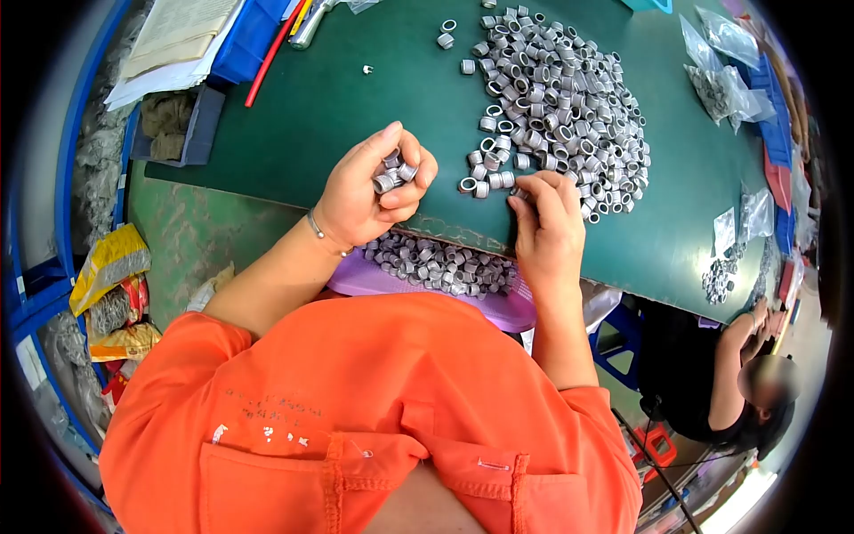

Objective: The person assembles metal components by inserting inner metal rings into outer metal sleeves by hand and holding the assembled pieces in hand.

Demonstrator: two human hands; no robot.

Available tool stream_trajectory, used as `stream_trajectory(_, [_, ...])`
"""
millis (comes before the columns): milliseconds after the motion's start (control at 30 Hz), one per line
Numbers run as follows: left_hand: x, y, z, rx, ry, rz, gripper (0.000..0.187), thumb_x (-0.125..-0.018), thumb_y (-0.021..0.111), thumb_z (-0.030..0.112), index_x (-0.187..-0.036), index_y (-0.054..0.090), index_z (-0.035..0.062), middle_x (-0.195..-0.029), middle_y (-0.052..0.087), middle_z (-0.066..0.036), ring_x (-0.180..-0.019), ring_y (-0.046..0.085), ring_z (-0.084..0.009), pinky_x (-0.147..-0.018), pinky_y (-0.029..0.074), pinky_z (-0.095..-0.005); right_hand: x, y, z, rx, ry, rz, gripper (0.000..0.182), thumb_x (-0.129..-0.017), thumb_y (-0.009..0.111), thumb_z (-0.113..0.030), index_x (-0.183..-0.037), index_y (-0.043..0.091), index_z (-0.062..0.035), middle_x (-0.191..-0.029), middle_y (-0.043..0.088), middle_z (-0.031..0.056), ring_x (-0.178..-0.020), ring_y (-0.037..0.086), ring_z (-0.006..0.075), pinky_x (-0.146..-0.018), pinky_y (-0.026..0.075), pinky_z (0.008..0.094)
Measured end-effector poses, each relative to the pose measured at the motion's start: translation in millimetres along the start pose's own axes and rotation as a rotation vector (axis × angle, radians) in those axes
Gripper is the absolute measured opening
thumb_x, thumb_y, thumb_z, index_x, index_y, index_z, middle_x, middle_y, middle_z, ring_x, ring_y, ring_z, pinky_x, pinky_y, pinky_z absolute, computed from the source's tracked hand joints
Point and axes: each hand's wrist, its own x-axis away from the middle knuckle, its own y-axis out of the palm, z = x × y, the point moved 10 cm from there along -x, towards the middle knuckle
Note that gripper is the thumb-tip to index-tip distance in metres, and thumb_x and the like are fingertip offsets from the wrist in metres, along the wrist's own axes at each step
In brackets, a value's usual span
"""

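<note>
Several small grey metal rings (391, 171) rest in my left hand (369, 191), whose fingers curl round them above the table's near edge. My right hand (550, 222) is at the near side of a large heap of the same short ribbed rings (560, 107). Its thumb and forefinger are pinched on a metal ring (519, 192), mostly covered by the fingers. A short row of rings (495, 182) lies just left of those fingertips. Below the table edge, a purple basin (356, 274) in front of my body holds many more rings (445, 265).
The green tabletop (294, 142) carries a red stick (271, 58), a blue bin with papers (245, 40) and plastic bags (725, 89) at the right. A grey box with cloth (169, 129) stands at the left. Another person (712, 374) sits at the right edge.
</note>
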Motion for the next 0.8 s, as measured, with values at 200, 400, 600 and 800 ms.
stream_trajectory(200, [-2,2,-1,-0.003,-0.005,-0.010,0.034,-0.096,0.028,0.031,-0.081,0.047,0.0074,-0.077,0.048,-0.009,-0.044,0.029,-0.0027,-0.035,0.024,-0.0150,22,13,35,-1.016,0.498,-0.077,0.021,-0.077,0.054,0.012,-0.096,0.055,0.0041,-0.097,0.055,0.0083,-0.081,0.059,0.0140,-0.072,0.050,0.0246])
stream_trajectory(400, [-1,3,-1,0.026,-0.011,-0.047,0.033,-0.095,0.032,0.031,-0.079,0.050,0.0079,-0.079,0.051,-0.010,-0.046,0.031,-0.0038,-0.037,0.026,-0.0157,22,8,14,-1.168,0.262,-0.126,0.019,-0.074,0.049,0.018,-0.085,0.056,0.0031,-0.100,0.051,0.0123,-0.090,0.058,0.0205,-0.078,0.048,0.0289])
stream_trajectory(600, [-1,2,-2,0.022,-0.015,-0.028,0.032,-0.095,0.033,0.031,-0.080,0.050,0.0080,-0.079,0.052,-0.010,-0.046,0.031,-0.0039,-0.037,0.026,-0.0157,-2,-9,-7,-0.343,-0.093,0.041,0.026,-0.065,0.048,0.014,-0.080,0.062,-0.0016,-0.086,0.057,0.0112,-0.076,0.056,0.0231,-0.068,0.044,0.0279])
stream_trajectory(800, [0,1,0,0.005,0.004,-0.011,0.034,-0.096,0.028,0.031,-0.080,0.046,0.0076,-0.077,0.048,-0.009,-0.043,0.029,-0.0032,-0.034,0.024,-0.0154,-13,-1,-14,0.183,-0.143,0.093,0.023,-0.069,0.063,0.000,-0.091,0.060,-0.0017,-0.084,0.054,0.0090,-0.075,0.049,0.0265,-0.066,0.040,0.0359])
